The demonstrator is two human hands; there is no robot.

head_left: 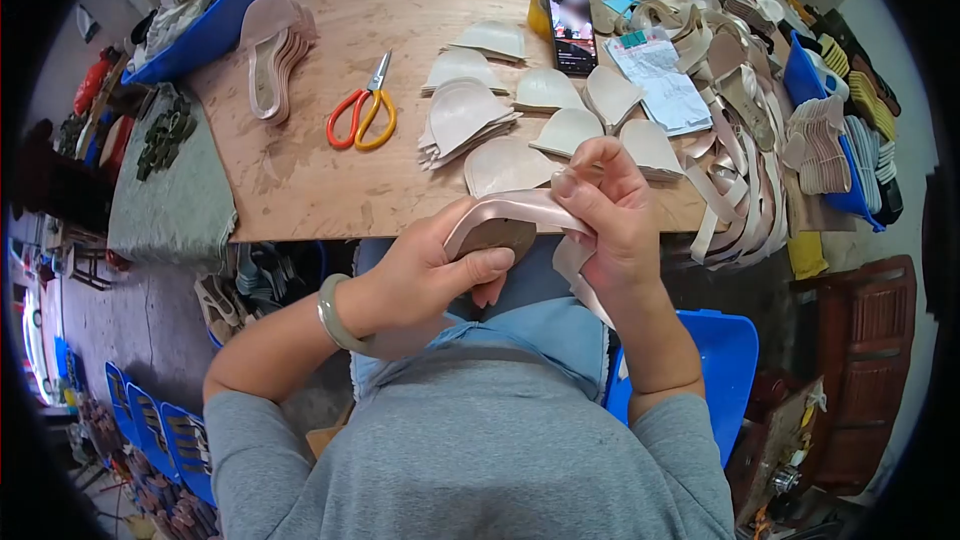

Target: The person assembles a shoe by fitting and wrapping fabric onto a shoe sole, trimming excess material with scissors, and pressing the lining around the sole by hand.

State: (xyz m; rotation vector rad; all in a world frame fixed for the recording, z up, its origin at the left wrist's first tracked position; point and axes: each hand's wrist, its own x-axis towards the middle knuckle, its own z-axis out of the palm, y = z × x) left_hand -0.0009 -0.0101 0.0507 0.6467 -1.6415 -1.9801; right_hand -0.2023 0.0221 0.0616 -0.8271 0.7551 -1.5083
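Observation:
My left hand (425, 270), a greenish bangle on its wrist, is closed around a brownish shoe insole (503, 234) just in front of the table edge. A shiny pale pink strip (515, 206) runs along the insole's upper edge. Pinched between thumb and fingers of my right hand (618, 225) is the right part of that strip, and its loose tail hangs below the palm. Just beyond my hands lie several stacks of pale rounded shoe pieces (465, 125). The insole's lower part is hidden behind my left fingers.
Scissors (375, 105) with red and orange handles lie open on the wooden table (300, 180). A phone (573, 35) leans near papers (665, 85). Loose strips (745, 190) hang over the right edge. Stacked insoles (275, 65) lie left; a blue bin (725, 340) stands beside my right arm.

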